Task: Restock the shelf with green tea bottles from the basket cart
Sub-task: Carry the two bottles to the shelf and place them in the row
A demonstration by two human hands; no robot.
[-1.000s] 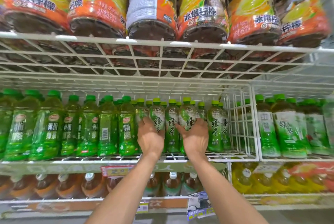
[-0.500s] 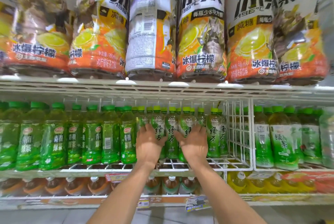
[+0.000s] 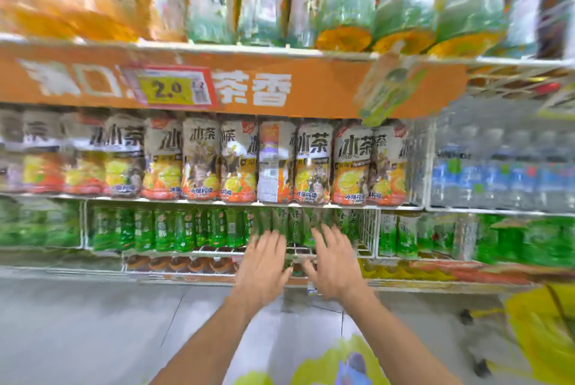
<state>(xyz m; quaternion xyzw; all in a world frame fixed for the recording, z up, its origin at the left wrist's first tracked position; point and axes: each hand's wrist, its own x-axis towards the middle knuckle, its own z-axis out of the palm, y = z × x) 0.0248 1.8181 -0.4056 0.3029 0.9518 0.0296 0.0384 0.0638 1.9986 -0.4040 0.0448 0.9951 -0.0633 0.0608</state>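
**A:** What fills the view?

**B:** A tall wire shelf [image 3: 217,201] with several tiers, much of it smeared by motion blur. Grey floor [image 3: 77,322] lies below it.

**A:** And across the front?

**B:** A wide orange banner [image 3: 311,89] with white characters runs along one tier's edge. Under it stands a row of iced tea bottles [image 3: 199,160] with orange and yellow labels. To their right, past a wire partition, are clear water bottles [image 3: 497,173].

**A:** Where are the green tea bottles?

**B:** The green tea bottles [image 3: 295,223] are one tier below the iced tea, at the centre and upright. Darker green bottles [image 3: 161,229] stand to their left. A white wire divider [image 3: 368,232] closes the bay on their right, and more green bottles stand beyond it. Brown-capped bottles [image 3: 186,265] sit on the tier underneath.

**A:** Anything lower down?

**B:** There is a blurred yellow shape [image 3: 544,338] at the lower right, and I cannot tell what it is.

**A:** Small things?

**B:** A yellow price tag [image 3: 174,89] hangs tilted on the banner.

**A:** What about the hands?

**B:** Both arms reach forward side by side. The left hand [image 3: 264,263] and the right hand [image 3: 334,263] are held backs up, with fingers spread and straight, grasping nothing. They partly cover the green tea bottles and the shelf's front wire. The blur hides whether the fingertips touch the bottles.
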